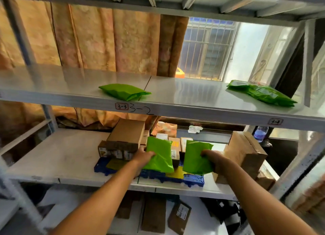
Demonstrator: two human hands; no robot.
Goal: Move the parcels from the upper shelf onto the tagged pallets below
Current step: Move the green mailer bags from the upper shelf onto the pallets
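My left hand (143,156) grips a green plastic parcel (161,155) by its left edge. My right hand (215,160) grips a second green parcel (195,158) by its right edge. Both parcels are held upright just above a blue pallet (191,179) with yellow tags (177,173) on the middle shelf. On the upper shelf (175,104) lie one green parcel (124,91) near the centre and a pile of green parcels (262,92) at the right.
Cardboard boxes stand on the pallet: a large one (125,134) at the left, small ones (175,147) behind the parcels. A tall brown box (246,152) stands at the right. The upper shelf's front edge bears labels 3-3 and 3-2 (133,108). More boxes lie on the bottom shelf (179,215).
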